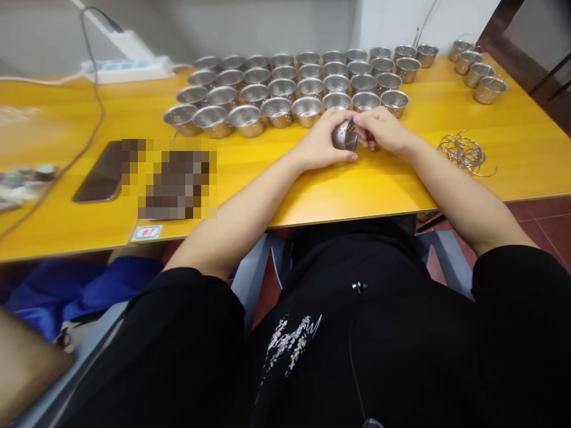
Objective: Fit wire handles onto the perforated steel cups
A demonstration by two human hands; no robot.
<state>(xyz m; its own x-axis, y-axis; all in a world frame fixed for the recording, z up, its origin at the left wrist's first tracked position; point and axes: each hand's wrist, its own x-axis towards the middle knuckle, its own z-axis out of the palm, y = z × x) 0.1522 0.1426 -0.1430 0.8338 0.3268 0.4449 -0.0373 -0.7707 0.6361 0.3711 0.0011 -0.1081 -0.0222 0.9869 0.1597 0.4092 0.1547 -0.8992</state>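
My left hand (pixel 322 142) is wrapped around a small perforated metal cup (pixel 344 135), tilted on its side just above the yellow table, with thumb and fingers on its outer wall. At the cup's rim, my right hand (pixel 382 128) is closed in a pinch. Whatever lies between those fingertips is too small to make out. Beyond both hands stand rows of similar metal cups (pixel 307 112), upright with their mouths up. To the right of my right forearm lies a tangled heap of thin bent wires (pixel 464 153).
Several more cups (pixel 491 89) line the table's right end, at least one with a thin wire handle. On the left lie a phone (pixel 100 172), a pixelated dark object (pixel 173 184) and a cable (pixel 96 89) from a white power strip (pixel 129 69). Another person's knee (pixel 27 368) shows lower left.
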